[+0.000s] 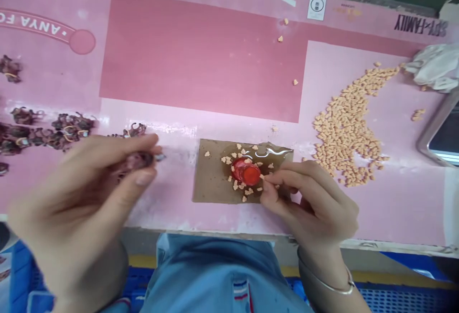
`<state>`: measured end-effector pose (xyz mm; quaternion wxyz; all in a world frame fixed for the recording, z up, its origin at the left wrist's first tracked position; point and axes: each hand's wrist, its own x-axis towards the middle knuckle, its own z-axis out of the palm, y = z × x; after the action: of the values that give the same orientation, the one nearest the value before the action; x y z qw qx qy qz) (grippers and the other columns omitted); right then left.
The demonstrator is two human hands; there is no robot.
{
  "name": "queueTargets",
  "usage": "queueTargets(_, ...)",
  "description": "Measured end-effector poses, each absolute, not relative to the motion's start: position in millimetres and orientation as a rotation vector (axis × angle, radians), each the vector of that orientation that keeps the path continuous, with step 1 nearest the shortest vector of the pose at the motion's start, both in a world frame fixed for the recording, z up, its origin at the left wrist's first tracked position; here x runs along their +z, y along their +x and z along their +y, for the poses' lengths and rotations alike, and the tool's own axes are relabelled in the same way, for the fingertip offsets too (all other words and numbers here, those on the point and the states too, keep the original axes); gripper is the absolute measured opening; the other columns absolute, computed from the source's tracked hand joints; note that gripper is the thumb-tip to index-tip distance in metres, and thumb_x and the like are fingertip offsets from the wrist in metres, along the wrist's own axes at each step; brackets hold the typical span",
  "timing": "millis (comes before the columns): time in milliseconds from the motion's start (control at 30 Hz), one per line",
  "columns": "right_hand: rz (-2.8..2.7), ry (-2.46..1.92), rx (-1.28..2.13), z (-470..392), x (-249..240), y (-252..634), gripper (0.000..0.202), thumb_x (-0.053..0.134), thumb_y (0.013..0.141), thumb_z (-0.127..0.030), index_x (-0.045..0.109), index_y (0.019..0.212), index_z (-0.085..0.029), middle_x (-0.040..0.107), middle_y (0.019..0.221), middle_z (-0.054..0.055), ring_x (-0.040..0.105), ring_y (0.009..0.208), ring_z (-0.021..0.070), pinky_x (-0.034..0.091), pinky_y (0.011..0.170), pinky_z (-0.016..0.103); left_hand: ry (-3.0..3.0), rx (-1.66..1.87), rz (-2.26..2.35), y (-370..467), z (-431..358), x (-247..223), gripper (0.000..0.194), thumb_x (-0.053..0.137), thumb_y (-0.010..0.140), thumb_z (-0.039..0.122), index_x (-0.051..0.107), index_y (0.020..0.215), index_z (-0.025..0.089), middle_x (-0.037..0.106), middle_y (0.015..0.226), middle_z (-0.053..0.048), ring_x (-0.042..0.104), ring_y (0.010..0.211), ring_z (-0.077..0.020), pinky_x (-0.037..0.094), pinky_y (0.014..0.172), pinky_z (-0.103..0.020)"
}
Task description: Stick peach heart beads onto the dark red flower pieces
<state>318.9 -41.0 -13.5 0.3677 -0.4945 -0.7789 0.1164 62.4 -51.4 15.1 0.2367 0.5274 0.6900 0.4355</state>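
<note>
My left hand [89, 184] is closed, with a small dark brown figure [139, 161] between thumb and fingers; a pale tip sticks out beyond the fingertips. My right hand [313, 200] pinches a tiny beige piece [262, 177] right beside a round red cap [251, 175]. That cap sits on a brown card [210, 184], which has a shiny wet patch and several beige pieces scattered around the red. To the right of my right hand spreads a heap of the same beige pieces [344, 131].
Several dark figures [68, 129] lie at the left of the pink table [201, 59]. On the right are a crumpled white cloth [435, 67] and a dark-screened device [444, 131]. Blue crates [401, 298] stand below the table's near edge.
</note>
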Motion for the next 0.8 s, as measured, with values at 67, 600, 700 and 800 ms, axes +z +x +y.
queueTargets(67,-2.0,-1.255,0.26,-41,-14,318,0.024,0.072,0.092,-0.001,0.068,0.094,-0.024,0.074,0.084,0.001,0.072,0.072,0.0158,0.06,0.061,0.028,1.321,1.253,1.8,81,-56,20,0.044,0.081,0.084,0.019,0.084,0.114,0.051,0.081,0.102,0.004,0.075,0.087,-0.028,0.068,0.08,-0.05)
queueTargets(600,-2.077,-1.172,0.164,-39,-15,322,0.024,0.071,0.094,-0.001,0.064,0.099,-0.024,0.074,0.083,0.002,0.071,0.072,0.0144,0.059,0.062,0.028,1.231,1.16,1.275,106,-77,-1,0.029,0.084,0.091,0.017,0.075,0.114,0.032,0.083,0.1,0.0,0.084,0.086,-0.0177,0.072,0.084,-0.021)
queueTargets(700,-2.015,-1.158,0.228,-43,-8,318,0.023,0.071,0.094,-0.001,0.064,0.096,-0.022,0.072,0.081,0.001,0.068,0.069,0.0134,0.057,0.061,0.026,1.312,1.185,1.257,109,-78,-1,0.026,0.081,0.093,0.011,0.074,0.11,0.029,0.084,0.101,0.0,0.084,0.092,-0.0175,0.071,0.087,-0.022)
queueTargets(800,-1.925,-1.165,0.368,-50,5,309,0.023,0.069,0.092,0.0,0.062,0.093,-0.022,0.07,0.078,0.0,0.067,0.067,0.0134,0.057,0.059,0.026,1.534,1.212,1.26,109,-80,-2,0.029,0.074,0.094,0.003,0.072,0.109,0.026,0.084,0.108,-0.002,0.083,0.099,-0.019,0.073,0.088,-0.028)
